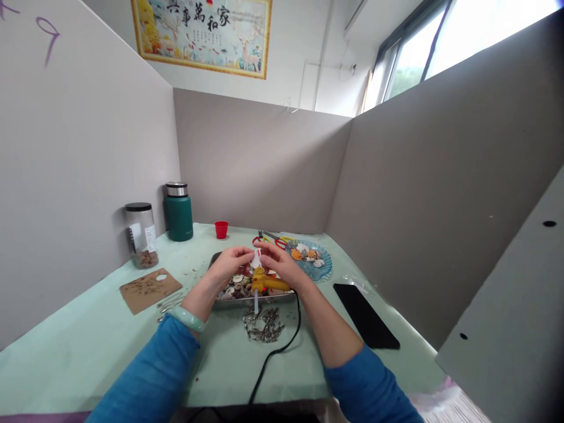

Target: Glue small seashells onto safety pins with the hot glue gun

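Both hands meet above a metal tray [235, 304] filled with shells and small pieces. My left hand [231, 262] is closed, its thumb and fingertips pinching a small white piece with a red mark [256, 257]. From the other side, my right hand [281, 264] closes on that same piece, its fingers bent over it. Just below the fingertips, a yellow hot glue gun [267, 283] rests over the tray, with a pale glue stick poking out toward me. Its black cord [278, 351] curves down to the front edge. Whether the piece touches the nozzle is hidden.
Metal clips [265, 326] lie heaped before the tray. A brown card [151, 290], a jar [141, 236], a green bottle [179, 212] and a red cup [221, 230] stand left. Pliers [281, 241], a blue plate [324, 267] of shells and a black slab [367, 316] are right. Partitions surround the table.
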{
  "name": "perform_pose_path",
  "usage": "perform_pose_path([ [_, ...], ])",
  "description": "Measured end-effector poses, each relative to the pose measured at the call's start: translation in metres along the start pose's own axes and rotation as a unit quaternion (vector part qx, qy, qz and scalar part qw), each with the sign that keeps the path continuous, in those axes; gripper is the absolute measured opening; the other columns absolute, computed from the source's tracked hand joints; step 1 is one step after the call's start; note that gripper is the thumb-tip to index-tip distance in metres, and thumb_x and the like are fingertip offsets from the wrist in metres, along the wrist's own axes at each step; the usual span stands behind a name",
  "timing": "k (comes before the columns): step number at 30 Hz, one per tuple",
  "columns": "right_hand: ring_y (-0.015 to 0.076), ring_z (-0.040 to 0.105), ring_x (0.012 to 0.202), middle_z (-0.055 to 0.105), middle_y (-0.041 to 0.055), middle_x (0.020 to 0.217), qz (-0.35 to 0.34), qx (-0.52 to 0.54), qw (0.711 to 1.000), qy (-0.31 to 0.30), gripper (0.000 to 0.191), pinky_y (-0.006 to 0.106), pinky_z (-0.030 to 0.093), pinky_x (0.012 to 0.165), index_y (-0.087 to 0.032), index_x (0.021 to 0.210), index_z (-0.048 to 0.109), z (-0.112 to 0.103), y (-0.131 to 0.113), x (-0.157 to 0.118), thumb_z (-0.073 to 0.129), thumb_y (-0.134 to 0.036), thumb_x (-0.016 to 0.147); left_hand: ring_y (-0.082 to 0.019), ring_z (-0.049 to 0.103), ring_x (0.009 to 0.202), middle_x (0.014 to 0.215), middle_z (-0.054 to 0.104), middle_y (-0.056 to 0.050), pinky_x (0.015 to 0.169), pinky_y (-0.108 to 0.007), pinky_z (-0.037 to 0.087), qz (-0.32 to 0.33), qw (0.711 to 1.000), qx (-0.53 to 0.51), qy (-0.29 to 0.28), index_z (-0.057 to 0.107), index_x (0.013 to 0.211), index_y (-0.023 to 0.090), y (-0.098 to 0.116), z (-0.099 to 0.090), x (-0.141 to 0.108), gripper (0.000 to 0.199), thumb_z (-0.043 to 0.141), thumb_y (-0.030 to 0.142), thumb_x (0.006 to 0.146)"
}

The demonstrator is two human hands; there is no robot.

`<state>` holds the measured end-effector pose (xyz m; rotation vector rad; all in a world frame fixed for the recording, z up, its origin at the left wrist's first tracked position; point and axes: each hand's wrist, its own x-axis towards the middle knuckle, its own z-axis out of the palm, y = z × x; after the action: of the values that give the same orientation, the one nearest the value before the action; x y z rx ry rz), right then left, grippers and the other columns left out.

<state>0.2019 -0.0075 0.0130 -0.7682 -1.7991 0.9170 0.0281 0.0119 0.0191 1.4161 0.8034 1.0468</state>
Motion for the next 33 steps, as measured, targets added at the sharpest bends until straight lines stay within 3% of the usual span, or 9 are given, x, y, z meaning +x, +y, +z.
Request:
perform_pose_path([
  [4, 0.0128, 0.053, 0.079, 0.055, 0.0033, 0.098, -0.035, -0.106, 0.993, 0.026, 0.032, 0.023, 0.045, 0.065, -0.022, 0.106, 0.059, 0.004, -0.003, 0.001, 0.061, -0.037, 0.078, -0.008, 0.052, 0.05, 0.063, 0.058, 0.001, 0.055, -0.024, 0.047, -0.005, 1.0, -0.002, -0.02, 0.062, 0.081, 0.013, -0.004, 0.001, 0.001, 0.031, 0.072, 0.037, 0.065],
  [12, 0.0135, 0.052, 0.071, 0.059, 0.0036, 0.089, -0.061, -0.255, 0.957, 0.126, 0.029, 0.026, 0.044, 0.068, -0.019, 0.097, 0.059, 0.006, 0.006, 0.003, 0.062, -0.039, 0.076, -0.015, 0.063, 0.062, 0.069, 0.063, -0.005, 0.063, -0.029, 0.052, -0.055, 0.993, -0.08, -0.074, 0.059, 0.083, 0.014, 0.002, 0.005, -0.004, 0.037, 0.058, 0.051, 0.077],
  [16, 0.0153, 0.055, 0.075, 0.06, 0.0046, 0.089, -0.082, -0.27, 0.951, 0.13, 0.033, 0.027, 0.044, 0.07, -0.019, 0.098, 0.06, 0.004, 0.01, 0.003, 0.063, -0.042, 0.075, -0.014, 0.062, 0.064, 0.067, 0.061, -0.002, 0.062, -0.027, 0.052, -0.047, 0.996, -0.054, -0.048, 0.059, 0.08, 0.014, 0.003, 0.006, -0.006, 0.031, 0.068, 0.042, 0.071],
  [20, 0.0156, 0.055, 0.075, 0.061, 0.0048, 0.088, -0.076, -0.248, 0.959, 0.118, 0.032, 0.027, 0.045, 0.069, -0.019, 0.097, 0.061, 0.002, 0.012, 0.004, 0.062, -0.043, 0.076, -0.013, 0.061, 0.062, 0.07, 0.06, -0.002, 0.053, -0.024, 0.05, -0.038, 0.998, -0.039, -0.026, 0.06, 0.081, 0.013, -0.001, 0.005, -0.002, 0.031, 0.067, 0.042, 0.072],
  [25, 0.0118, 0.054, 0.06, 0.059, 0.0008, 0.074, -0.003, -0.084, 0.991, 0.108, 0.029, 0.024, 0.044, 0.056, -0.019, 0.101, 0.06, -0.001, 0.011, 0.005, 0.049, -0.039, 0.083, -0.013, 0.061, 0.062, 0.078, 0.064, -0.006, 0.05, -0.023, 0.048, -0.033, 0.998, -0.055, -0.012, 0.06, 0.083, 0.012, -0.003, 0.002, 0.002, 0.029, 0.064, 0.04, 0.075],
  [30, 0.0088, 0.045, 0.045, 0.049, -0.0048, 0.052, 0.04, -0.019, 0.993, 0.11, 0.025, 0.02, 0.037, 0.045, -0.018, 0.077, 0.056, -0.003, 0.012, 0.004, 0.054, -0.042, 0.079, -0.014, 0.062, 0.062, 0.077, 0.063, -0.004, 0.05, -0.024, 0.05, -0.044, 0.998, -0.039, -0.033, 0.058, 0.083, 0.014, -0.001, 0.001, -0.001, 0.031, 0.065, 0.043, 0.074],
  [33, 0.0086, 0.043, 0.043, 0.049, -0.0054, 0.049, 0.043, -0.009, 0.992, 0.115, 0.025, 0.02, 0.035, 0.043, -0.018, 0.074, 0.055, -0.002, 0.011, 0.003, 0.055, -0.042, 0.078, -0.012, 0.057, 0.052, 0.066, 0.06, -0.001, 0.048, -0.024, 0.048, -0.046, 0.998, 0.006, -0.038, 0.058, 0.082, 0.014, 0.0, -0.001, -0.003, 0.035, 0.065, 0.048, 0.072],
])
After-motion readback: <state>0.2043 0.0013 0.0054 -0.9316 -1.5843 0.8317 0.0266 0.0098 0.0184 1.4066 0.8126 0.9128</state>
